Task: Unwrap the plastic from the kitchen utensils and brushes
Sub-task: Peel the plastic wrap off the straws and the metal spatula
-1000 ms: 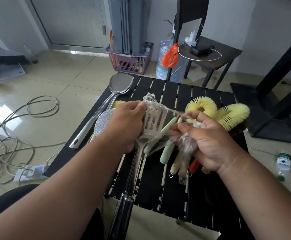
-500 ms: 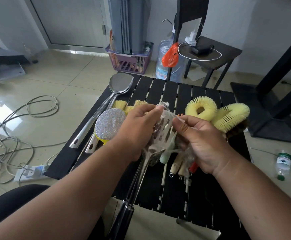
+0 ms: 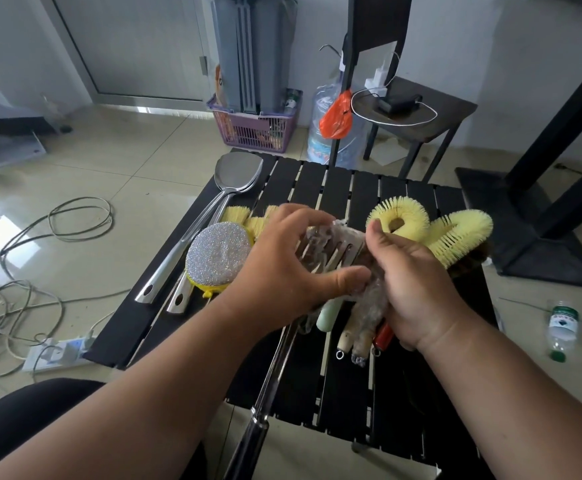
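Observation:
A slotted steel spatula [image 3: 331, 252] is held over the black slatted table [image 3: 362, 188], its head covered in crumpled clear plastic wrap [image 3: 327, 233]. My left hand [image 3: 282, 265] curls round the spatula head, thumb underneath and fingers over the top. My right hand [image 3: 410, 282] grips the plastic at the head's right edge, along with more bunched wrap. Several brush handles [image 3: 351, 332] stick out below my right hand. The spatula's long handle [image 3: 268, 386] runs down toward me.
On the table's left lie a solid steel turner [image 3: 237, 174], a glittery round scrubber [image 3: 218, 258] and straw brushes [image 3: 235, 213]. Yellow looped brushes [image 3: 455, 237] lie to the right. Cables and a power strip [image 3: 53, 351] are on the floor at left, a bottle [image 3: 561, 327] at right.
My left hand has slid right over the spatula head and now covers it. My right hand moved up against the head's right edge. The plastic is bunched tighter between both hands.

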